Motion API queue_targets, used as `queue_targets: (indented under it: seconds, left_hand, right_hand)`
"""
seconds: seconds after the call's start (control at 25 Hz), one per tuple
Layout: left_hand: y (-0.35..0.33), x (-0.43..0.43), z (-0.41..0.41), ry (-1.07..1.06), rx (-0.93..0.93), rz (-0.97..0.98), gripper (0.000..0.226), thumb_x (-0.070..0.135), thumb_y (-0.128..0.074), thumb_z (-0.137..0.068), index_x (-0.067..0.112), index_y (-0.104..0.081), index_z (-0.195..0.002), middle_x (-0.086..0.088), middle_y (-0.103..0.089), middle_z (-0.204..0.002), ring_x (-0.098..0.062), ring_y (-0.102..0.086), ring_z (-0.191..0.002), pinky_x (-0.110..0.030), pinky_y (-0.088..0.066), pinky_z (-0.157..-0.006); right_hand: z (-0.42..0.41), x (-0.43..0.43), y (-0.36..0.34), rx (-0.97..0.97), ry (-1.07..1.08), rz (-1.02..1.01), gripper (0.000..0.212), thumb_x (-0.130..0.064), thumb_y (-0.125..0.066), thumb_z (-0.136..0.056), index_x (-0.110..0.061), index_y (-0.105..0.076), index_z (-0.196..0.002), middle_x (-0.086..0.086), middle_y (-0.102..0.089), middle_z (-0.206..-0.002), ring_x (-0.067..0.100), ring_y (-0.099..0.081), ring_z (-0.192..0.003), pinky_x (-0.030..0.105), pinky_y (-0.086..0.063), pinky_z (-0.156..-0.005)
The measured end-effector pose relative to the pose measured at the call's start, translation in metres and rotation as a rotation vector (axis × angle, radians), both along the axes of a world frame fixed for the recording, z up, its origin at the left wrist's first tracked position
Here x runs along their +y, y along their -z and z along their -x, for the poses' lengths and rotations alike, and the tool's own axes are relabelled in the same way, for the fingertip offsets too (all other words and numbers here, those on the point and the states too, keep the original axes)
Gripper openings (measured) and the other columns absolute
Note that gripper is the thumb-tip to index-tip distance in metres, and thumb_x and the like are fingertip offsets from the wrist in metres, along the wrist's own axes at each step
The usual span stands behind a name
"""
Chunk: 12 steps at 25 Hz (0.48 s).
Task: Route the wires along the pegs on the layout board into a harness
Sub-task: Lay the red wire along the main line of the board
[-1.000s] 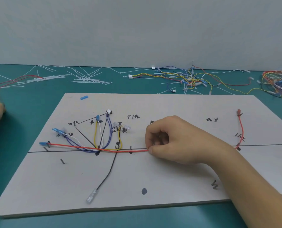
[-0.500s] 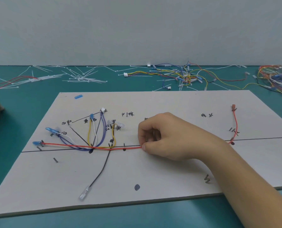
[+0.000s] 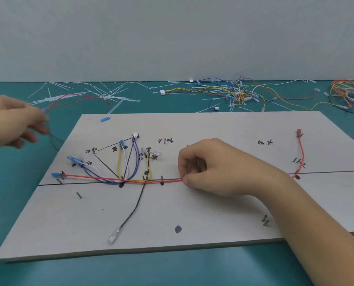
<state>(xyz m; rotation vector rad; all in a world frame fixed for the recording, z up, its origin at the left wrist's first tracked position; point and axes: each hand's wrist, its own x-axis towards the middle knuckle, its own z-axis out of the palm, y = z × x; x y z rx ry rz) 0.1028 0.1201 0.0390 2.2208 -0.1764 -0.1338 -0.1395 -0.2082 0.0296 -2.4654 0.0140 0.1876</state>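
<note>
On the layout board [image 3: 234, 124], right hand [image 3: 209, 168] pinched the red wire [image 3: 89, 176] at the trunk line; left hand [image 3: 13, 124] (blurred, grip unclear) hovered off-board. Red needed tension against the pegs [image 3: 162, 178].

Left hand [image 3: 15, 124] is up off the table edge now and swung in toward the layout board [image 3: 213, 124], with much more of it showing. It's pinching the loose red wires [image 3: 79, 97], which came along with it, and a thin dark loop [image 3: 55, 141] dangles underneath (all pretty blurry).
</note>
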Motion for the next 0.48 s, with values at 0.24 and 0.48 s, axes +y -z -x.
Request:
queue_targets:
  seconds: [0.24,0.48]
  left_hand:
    - [-0.032,-0.100,0.110,0.395,-0.303,0.247,0.015,0.040,-0.073,-0.077,0.028,-0.065,-0.083,0.002,-0.078,-0.077,-0.024,-0.069,-0.046,-0.029,-0.049,-0.036]
    - [-0.029,-0.148,0.166,0.621,-0.639,0.079,0.006,0.030,-0.067,-0.089,0.026,-0.063,-0.089,0.012,-0.066,-0.068,-0.016,-0.063,-0.058,-0.019,-0.045,-0.052]
  right_hand:
    - [-0.002,-0.002,0.006,-0.085,0.053,-0.025,0.014,-0.025,-0.070,-0.084,-0.035,-0.066,-0.094,-0.009,-0.065,-0.080,0.003,-0.056,-0.059,0.023,-0.045,-0.059]
    - [-0.006,0.006,0.003,-0.585,0.302,-0.434,0.084,-0.013,-0.076,-0.080,-0.047,-0.033,-0.144,-0.007,-0.061,-0.106,0.020,-0.059,-0.053,0.028,-0.055,-0.061]
